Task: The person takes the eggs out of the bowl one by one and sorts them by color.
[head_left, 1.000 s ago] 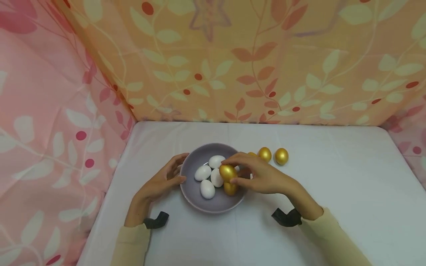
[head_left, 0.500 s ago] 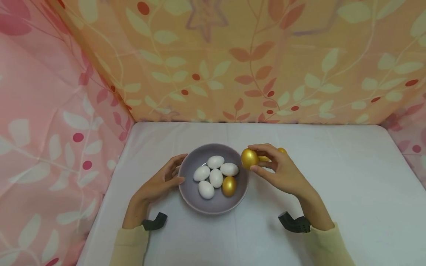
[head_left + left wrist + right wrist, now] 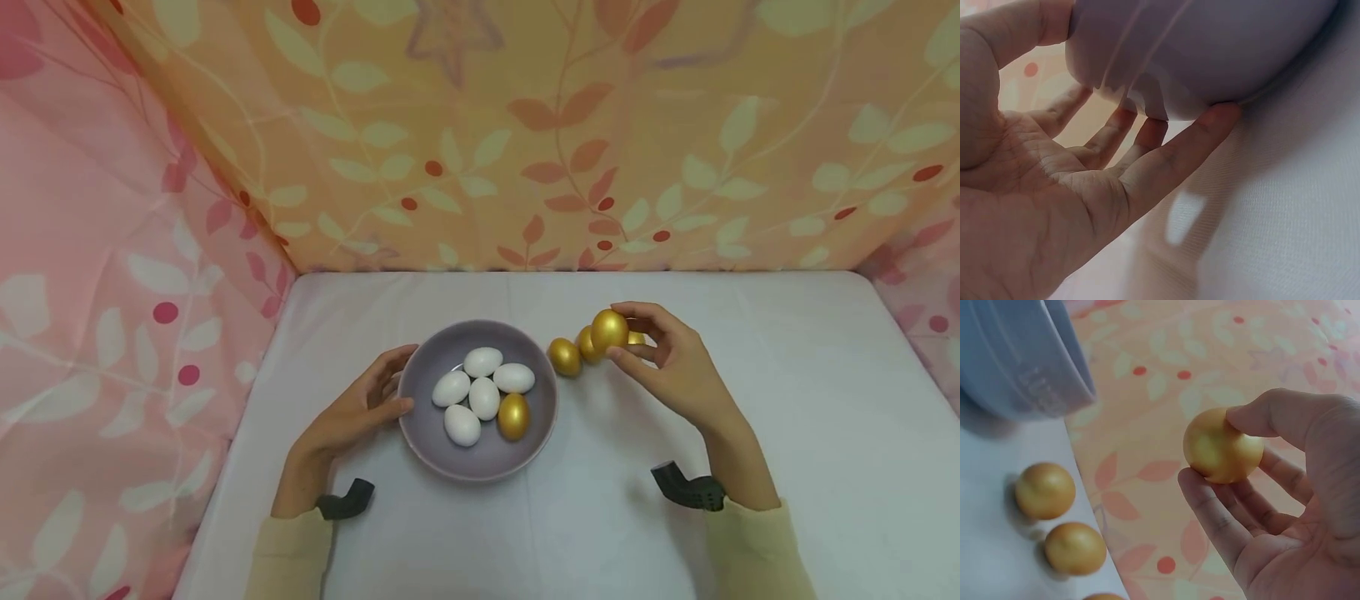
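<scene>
A purple-grey bowl [image 3: 478, 467] stands on the table with several white eggs [image 3: 484, 398] and one golden egg [image 3: 513, 417] in it. My left hand [image 3: 367, 404] rests against the bowl's left side. In the left wrist view, its fingertips [image 3: 1225, 115] and thumb touch the outer wall, the fingers extended and spread. To the right of the bowl, my right hand [image 3: 667, 358] pinches another golden egg [image 3: 1219, 447] between thumb and fingers, raised off the table. Beneath and beside it lie golden eggs on the cloth, one [image 3: 565, 357] near the bowl's rim and one [image 3: 588, 345] partly covered.
A further golden egg [image 3: 637, 338] shows behind the right hand's fingers. White cloth covers the table [image 3: 787, 400]. Patterned fabric walls rise behind the table [image 3: 555, 150] and at the left [image 3: 135, 375]. Dark curved pieces [image 3: 686, 487] sit at both wrists.
My right hand has carried the golden egg from over the bowl out to the right, above the eggs on the table. The left hand has stayed at the bowl's side.
</scene>
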`<state>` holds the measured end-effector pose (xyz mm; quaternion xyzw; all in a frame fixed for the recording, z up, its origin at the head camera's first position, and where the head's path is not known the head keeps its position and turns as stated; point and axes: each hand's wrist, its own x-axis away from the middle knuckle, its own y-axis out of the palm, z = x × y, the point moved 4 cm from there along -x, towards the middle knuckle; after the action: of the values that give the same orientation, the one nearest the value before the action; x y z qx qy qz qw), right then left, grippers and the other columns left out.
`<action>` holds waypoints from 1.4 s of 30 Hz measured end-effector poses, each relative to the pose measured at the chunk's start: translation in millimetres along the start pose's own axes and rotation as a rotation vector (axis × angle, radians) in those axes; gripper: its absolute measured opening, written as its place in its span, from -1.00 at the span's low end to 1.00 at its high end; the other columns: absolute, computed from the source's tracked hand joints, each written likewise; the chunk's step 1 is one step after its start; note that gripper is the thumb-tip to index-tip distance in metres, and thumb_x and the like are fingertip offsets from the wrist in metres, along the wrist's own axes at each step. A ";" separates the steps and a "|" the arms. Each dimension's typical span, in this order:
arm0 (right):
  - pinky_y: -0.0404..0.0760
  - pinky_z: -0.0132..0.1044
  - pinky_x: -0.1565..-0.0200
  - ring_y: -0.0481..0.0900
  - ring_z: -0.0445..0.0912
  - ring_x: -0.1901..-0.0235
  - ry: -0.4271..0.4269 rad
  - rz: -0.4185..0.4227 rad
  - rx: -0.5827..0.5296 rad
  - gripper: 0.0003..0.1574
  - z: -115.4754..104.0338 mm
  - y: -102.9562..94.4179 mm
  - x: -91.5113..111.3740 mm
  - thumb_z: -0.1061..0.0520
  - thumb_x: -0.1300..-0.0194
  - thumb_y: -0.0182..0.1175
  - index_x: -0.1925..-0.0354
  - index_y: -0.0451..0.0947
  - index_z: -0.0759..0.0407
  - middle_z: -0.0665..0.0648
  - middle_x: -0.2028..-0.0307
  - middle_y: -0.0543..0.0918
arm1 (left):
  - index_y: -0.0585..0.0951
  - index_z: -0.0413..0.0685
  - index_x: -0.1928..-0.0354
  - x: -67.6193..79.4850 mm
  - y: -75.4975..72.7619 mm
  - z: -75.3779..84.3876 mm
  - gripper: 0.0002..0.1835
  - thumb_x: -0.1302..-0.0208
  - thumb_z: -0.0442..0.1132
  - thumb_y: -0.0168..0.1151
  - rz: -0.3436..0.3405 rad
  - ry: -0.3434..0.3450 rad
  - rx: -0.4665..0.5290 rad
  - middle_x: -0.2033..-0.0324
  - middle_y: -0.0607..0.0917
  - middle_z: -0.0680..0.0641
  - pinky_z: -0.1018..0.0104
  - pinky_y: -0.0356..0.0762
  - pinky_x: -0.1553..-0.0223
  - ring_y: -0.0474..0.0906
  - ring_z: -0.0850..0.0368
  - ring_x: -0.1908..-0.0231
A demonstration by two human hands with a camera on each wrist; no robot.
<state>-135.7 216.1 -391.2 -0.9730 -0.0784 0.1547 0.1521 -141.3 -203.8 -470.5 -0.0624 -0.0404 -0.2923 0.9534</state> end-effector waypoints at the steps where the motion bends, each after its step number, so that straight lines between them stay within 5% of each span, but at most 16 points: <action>1: 0.68 -0.52 -0.03 0.60 -0.21 -0.17 0.006 0.007 0.008 -0.32 1.1 -2.0 -0.3 0.46 -0.29 0.38 -0.34 0.49 0.30 -0.05 -0.20 0.63 | 0.18 0.23 -0.63 -0.4 0.1 0.6 -0.18 -0.46 -0.33 0.30 0.000 0.000 0.001 -0.58 0.29 -0.07 0.45 0.44 -0.33 0.24 -0.10 -0.55; 9: 0.65 -0.57 -0.03 0.57 -0.31 -0.19 0.047 0.057 0.078 -0.31 13.3 -15.4 0.1 0.39 -0.31 0.41 -0.36 0.46 0.31 -0.09 -0.23 0.58 | 0.17 0.17 -0.63 -2.1 0.1 0.7 -0.19 -0.46 -0.42 0.25 -0.003 -0.009 0.009 -0.58 0.27 -0.12 0.43 0.48 -0.31 0.26 -0.10 -0.54; 18: 0.60 -0.66 0.02 0.53 -0.40 -0.13 0.129 0.071 0.205 -0.30 30.7 -35.7 2.1 0.26 -0.36 0.43 -0.39 0.45 0.25 0.10 -0.27 0.55 | 0.18 0.13 -0.63 -2.7 6.4 2.9 -0.19 -0.45 -0.45 0.23 0.003 -0.021 0.051 -0.58 0.27 -0.14 0.38 0.51 -0.28 0.24 -0.18 -0.54; 25: 0.56 -0.72 0.04 0.50 -0.46 -0.09 0.188 0.077 0.286 -0.29 43.9 -48.9 10.3 0.21 -0.37 0.44 -0.40 0.45 0.23 0.21 -0.29 0.56 | 0.17 0.12 -0.63 -7.7 11.7 2.6 -0.19 -0.45 -0.44 0.23 -0.018 -0.017 0.069 -0.59 0.26 -0.13 0.36 0.52 -0.28 0.30 -0.05 -0.50; 34: 0.47 -0.80 0.08 0.57 0.32 -0.21 0.212 0.046 0.398 -0.30 57.4 -52.3 13.1 0.18 -0.39 0.41 -0.39 0.42 0.32 0.42 -0.26 0.51 | 0.16 0.08 -0.63 -5.4 7.1 0.9 -0.20 -0.46 -0.43 0.24 -0.027 0.004 0.065 -0.57 0.26 -0.17 0.35 0.53 -0.27 0.33 0.00 -0.47; 42: 0.51 -0.77 0.09 0.57 0.39 -0.19 0.207 0.029 0.398 -0.31 63.1 -49.3 8.1 0.26 -0.37 0.40 -0.38 0.43 0.36 0.46 -0.23 0.51 | 0.14 0.08 -0.64 -1.0 4.9 6.5 -0.18 -0.46 -0.40 0.26 -0.009 0.002 0.059 -0.59 0.24 -0.17 0.37 0.52 -0.28 0.33 0.05 -0.48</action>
<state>-153.8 281.2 -434.9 -0.9356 -0.0160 0.0685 0.3460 -139.6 -198.3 -464.6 -0.0338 -0.0484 -0.2953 0.9536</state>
